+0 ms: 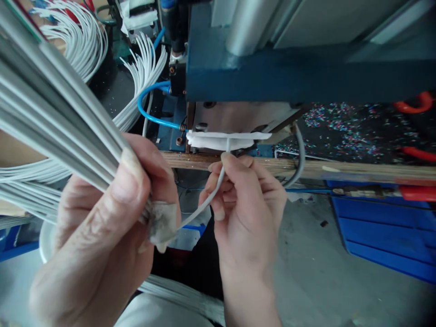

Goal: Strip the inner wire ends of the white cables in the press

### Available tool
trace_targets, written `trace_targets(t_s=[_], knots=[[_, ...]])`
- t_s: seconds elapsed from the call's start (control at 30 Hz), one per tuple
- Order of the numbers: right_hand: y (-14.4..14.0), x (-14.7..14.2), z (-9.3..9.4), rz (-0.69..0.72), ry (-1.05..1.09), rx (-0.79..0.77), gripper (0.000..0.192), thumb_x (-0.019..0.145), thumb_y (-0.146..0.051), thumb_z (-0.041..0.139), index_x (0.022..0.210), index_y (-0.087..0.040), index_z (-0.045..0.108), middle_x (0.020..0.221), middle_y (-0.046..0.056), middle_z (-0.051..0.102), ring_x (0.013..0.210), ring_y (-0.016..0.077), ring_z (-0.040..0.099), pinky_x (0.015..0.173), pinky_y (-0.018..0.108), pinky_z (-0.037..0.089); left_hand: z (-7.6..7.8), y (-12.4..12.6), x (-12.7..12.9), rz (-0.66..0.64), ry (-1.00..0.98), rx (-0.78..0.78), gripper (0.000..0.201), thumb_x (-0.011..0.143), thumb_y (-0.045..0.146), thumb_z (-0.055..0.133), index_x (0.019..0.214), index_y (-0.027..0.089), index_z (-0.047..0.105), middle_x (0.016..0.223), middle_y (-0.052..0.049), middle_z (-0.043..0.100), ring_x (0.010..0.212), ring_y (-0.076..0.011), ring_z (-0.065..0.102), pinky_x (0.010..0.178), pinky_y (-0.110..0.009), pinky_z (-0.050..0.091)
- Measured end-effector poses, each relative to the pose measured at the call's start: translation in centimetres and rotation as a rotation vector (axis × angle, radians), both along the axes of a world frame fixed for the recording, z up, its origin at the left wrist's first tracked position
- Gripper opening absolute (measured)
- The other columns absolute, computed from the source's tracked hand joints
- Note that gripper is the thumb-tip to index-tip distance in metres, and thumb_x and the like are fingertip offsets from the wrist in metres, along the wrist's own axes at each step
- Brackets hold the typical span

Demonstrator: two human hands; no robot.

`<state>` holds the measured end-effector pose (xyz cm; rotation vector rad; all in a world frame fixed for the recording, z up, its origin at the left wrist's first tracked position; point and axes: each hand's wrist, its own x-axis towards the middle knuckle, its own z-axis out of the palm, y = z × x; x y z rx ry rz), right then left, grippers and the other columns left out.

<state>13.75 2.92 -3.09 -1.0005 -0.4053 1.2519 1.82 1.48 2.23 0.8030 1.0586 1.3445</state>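
My left hand [109,218] is closed around a bundle of grey cables [64,104], thumb pressed on top. Tape or cloth [162,222], whitish and smudged, shows at a finger of that hand. My right hand [243,200] pinches a single grey cable [213,194] between thumb and fingers. This cable curves from beside the left hand, and its upper end meets a white padded strip [228,140] on the front of a dark blue machine [289,77]. Whether the tip goes into the machine is hidden by the strip.
Coiled white cables [78,41] and a fanned cable bunch [146,68] lie at the left. A blue air hose [145,113] loops beside the machine. Colourful scraps [337,127] litter the bench behind its wooden edge [357,172]. Below right is a blue crate [384,231].
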Motion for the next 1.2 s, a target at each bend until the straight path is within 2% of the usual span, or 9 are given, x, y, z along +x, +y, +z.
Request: trace_targets(t_s=[0.1, 0.17, 0.37, 0.6, 0.7, 0.83, 0.97, 1.07, 1.2], knots=[[-1.0, 0.1, -0.9, 0.01, -0.086, 0.054, 0.026, 0.092, -0.029, 0.075, 0.069, -0.02, 0.068, 0.053, -0.006, 0.066, 0.032, 0.0056, 0.054, 0.031, 0.013, 0.04, -0.2, 0.1, 0.4, -0.014, -0.041, 0.023, 0.013, 0.093, 0.033, 0.073, 0.099, 0.021, 0.076, 0.073, 0.001, 0.055, 0.053, -0.0099, 0.04, 0.041, -0.025, 0.025], [-2.0, 0.2, -1.6, 0.012, -0.147, 0.097, 0.023, 0.093, -0.03, 0.075, 0.073, -0.02, 0.069, 0.052, -0.005, 0.066, 0.033, 0.0068, 0.054, 0.031, 0.014, 0.04, -0.7, -0.1, 0.5, -0.013, -0.085, -0.023, 0.014, 0.094, 0.031, 0.072, 0.103, 0.021, 0.075, 0.071, 0.002, 0.052, 0.05, -0.0079, 0.033, 0.041, -0.024, 0.02], [-4.2, 0.5, -2.9, 0.03, -0.311, 0.171, 0.021, 0.096, -0.027, 0.072, 0.077, -0.019, 0.067, 0.058, -0.003, 0.068, 0.035, 0.0083, 0.057, 0.034, 0.017, 0.044, -2.3, -0.8, 0.3, -0.034, -0.091, -0.105, 0.013, 0.092, 0.032, 0.072, 0.099, 0.022, 0.075, 0.072, 0.001, 0.052, 0.05, -0.0069, 0.034, 0.044, -0.021, 0.021], [-6.2, 0.0, -2.9, 0.069, -0.447, 0.196, 0.022, 0.098, -0.029, 0.068, 0.078, -0.019, 0.064, 0.058, -0.002, 0.068, 0.037, 0.0099, 0.059, 0.038, 0.019, 0.046, -2.2, -2.0, -0.8, -0.09, -0.157, -0.081, 0.014, 0.092, 0.033, 0.072, 0.1, 0.022, 0.076, 0.069, 0.003, 0.05, 0.048, -0.0053, 0.035, 0.045, -0.021, 0.021], [-8.1, -1.0, -3.7, 0.17, -0.456, 0.146, 0.027, 0.098, -0.034, 0.067, 0.076, -0.019, 0.061, 0.054, -0.001, 0.065, 0.036, 0.009, 0.055, 0.035, 0.017, 0.041, -2.0, -2.8, -1.6, -0.104, -0.196, -0.094, 0.016, 0.092, 0.034, 0.073, 0.1, 0.021, 0.076, 0.068, 0.003, 0.051, 0.047, -0.0056, 0.036, 0.045, -0.022, 0.022], [-11.6, -2.4, -5.3, 0.314, -0.448, 0.045, 0.036, 0.099, -0.039, 0.065, 0.07, -0.019, 0.057, 0.048, -0.002, 0.059, 0.036, 0.0088, 0.053, 0.039, 0.018, 0.039, -2.0, -3.9, -2.6, -0.131, -0.242, -0.113, 0.017, 0.09, 0.034, 0.074, 0.099, 0.02, 0.076, 0.068, 0.002, 0.052, 0.046, -0.0054, 0.038, 0.046, -0.021, 0.024], [-14.5, -3.5, -6.1, 0.35, -0.426, -0.014, 0.038, 0.095, -0.046, 0.068, 0.069, -0.019, 0.059, 0.047, -0.001, 0.06, 0.033, 0.0081, 0.05, 0.039, 0.019, 0.034, -2.0, -4.7, -3.2, -0.162, -0.277, -0.126, 0.017, 0.09, 0.034, 0.075, 0.099, 0.02, 0.077, 0.068, 0.002, 0.052, 0.046, -0.0053, 0.038, 0.045, -0.021, 0.024], [-15.1, -3.7, -6.6, 0.354, -0.392, -0.095, 0.044, 0.094, -0.055, 0.067, 0.071, -0.019, 0.058, 0.049, -0.001, 0.061, 0.032, 0.0078, 0.05, 0.039, 0.018, 0.033, -1.7, -5.1, -3.6, -0.19, -0.308, -0.141, 0.017, 0.09, 0.035, 0.075, 0.099, 0.021, 0.076, 0.065, 0.002, 0.052, 0.045, -0.0056, 0.041, 0.046, -0.021, 0.026], [-14.4, -3.2, -8.5, 0.422, -0.4, -0.327, 0.062, 0.088, -0.079, 0.056, 0.071, -0.019, 0.05, 0.061, 0.003, 0.068, 0.033, 0.0067, 0.052, 0.037, 0.017, 0.038, -1.6, -5.1, -3.9, -0.226, -0.35, -0.152, 0.017, 0.089, 0.035, 0.076, 0.096, 0.019, 0.076, 0.065, 0.002, 0.055, 0.046, -0.0052, 0.044, 0.048, -0.02, 0.029]])
